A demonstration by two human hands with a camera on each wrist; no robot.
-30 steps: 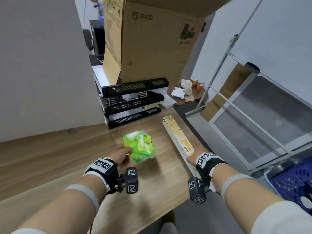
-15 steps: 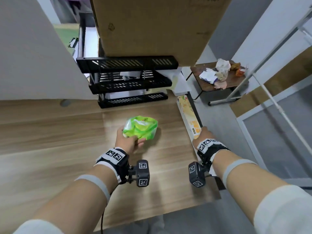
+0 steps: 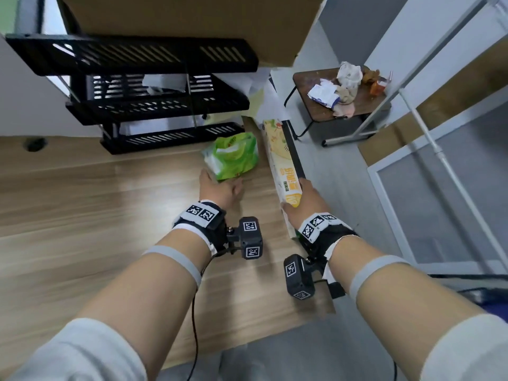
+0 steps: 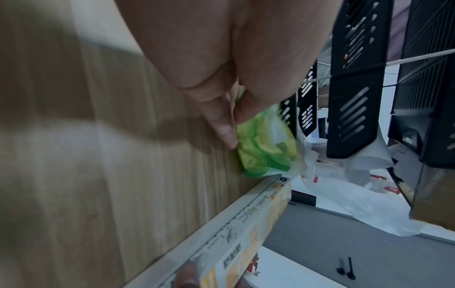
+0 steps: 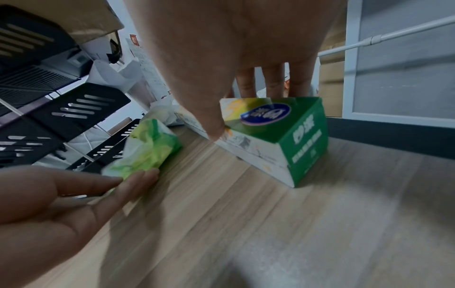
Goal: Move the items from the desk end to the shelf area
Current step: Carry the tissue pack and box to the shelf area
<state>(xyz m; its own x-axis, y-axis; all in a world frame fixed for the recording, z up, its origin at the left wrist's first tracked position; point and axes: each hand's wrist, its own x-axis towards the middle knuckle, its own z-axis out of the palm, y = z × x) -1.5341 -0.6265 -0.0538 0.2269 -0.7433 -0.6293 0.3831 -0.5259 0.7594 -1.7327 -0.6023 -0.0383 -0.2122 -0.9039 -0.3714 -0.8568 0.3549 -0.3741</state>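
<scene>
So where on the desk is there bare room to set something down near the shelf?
Bare wood on the desk lies left of the left hand, in front of the black shelf. It is crowded by the shelf's right end: green packet and long box side by side.

Both forearms are bare below light grey sleeves (image 3: 82,350) pushed up towards the elbows. A light grey band (image 3: 176,259) encircles each forearm. Each wrist carries a black strap (image 3: 217,229) over white padding, topped by a white plate printed with two black square fiducial markers (image 3: 200,212). A black box-shaped camera module (image 3: 249,237) is bracketed to the inner side of each strap and bears square fiducial markers on its faces. A thin black cable (image 3: 195,325) hangs from the left wrist unit.
</scene>
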